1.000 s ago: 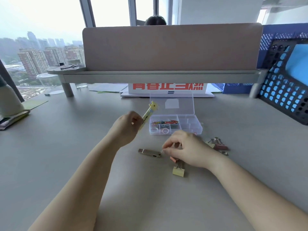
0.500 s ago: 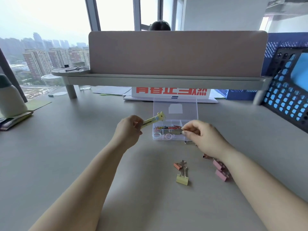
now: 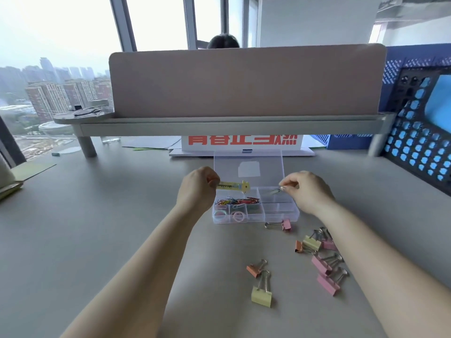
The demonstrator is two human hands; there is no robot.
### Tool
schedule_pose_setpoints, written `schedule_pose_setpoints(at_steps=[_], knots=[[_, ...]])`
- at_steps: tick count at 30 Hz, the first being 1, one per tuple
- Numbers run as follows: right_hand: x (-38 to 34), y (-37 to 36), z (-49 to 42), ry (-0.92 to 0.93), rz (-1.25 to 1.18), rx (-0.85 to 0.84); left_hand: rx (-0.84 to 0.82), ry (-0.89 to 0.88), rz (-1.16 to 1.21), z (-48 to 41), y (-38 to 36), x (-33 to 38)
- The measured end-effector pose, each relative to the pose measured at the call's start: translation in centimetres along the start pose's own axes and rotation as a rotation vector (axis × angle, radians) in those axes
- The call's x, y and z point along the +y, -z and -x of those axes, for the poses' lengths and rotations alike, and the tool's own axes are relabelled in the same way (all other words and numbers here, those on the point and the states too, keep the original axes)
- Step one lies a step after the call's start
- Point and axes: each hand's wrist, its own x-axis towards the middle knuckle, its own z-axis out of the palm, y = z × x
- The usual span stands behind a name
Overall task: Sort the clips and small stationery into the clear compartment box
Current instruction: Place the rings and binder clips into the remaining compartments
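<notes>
The clear compartment box stands open on the desk, its lid up behind. Coloured paper clips fill a left compartment, and rings lie in the front cells. My left hand grips a small yellow giraffe-topped tool over the box's left side. My right hand pinches a small metal stick above a right compartment. Pink, yellow and orange binder clips lie scattered on the desk in front of the box, with a yellow one nearest me.
A desk divider with a shelf rises behind the box, and a white sign with red letters stands under it. A blue perforated rack stands at the right. Papers and a notebook lie at the left edge.
My right hand picked the metal stick off the desk and carried it up over the box's right compartments. My left hand brought the yellow tool lower and level over the box.
</notes>
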Motion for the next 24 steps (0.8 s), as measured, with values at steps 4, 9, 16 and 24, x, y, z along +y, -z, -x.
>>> schedule_pose_setpoints(at_steps=[4,9,16,24], knots=[[0.3,-0.3,-0.1,0.005,-0.017,0.002,-0.048,-0.001,-0.073,-0.4,-1.3,-0.7],[0.3,-0.9,0.0,-0.002,-0.065,-0.002,-0.024,-0.035,-0.139,0.1,-1.9,-0.9],[0.3,-0.8,0.1,0.005,-0.126,-0.045,-0.076,-0.056,-0.175,0.0,-2.1,-1.2],[0.4,0.3,1.4,0.011,-0.195,-0.097,-0.085,-0.079,-0.124,0.7,-1.8,-1.4]])
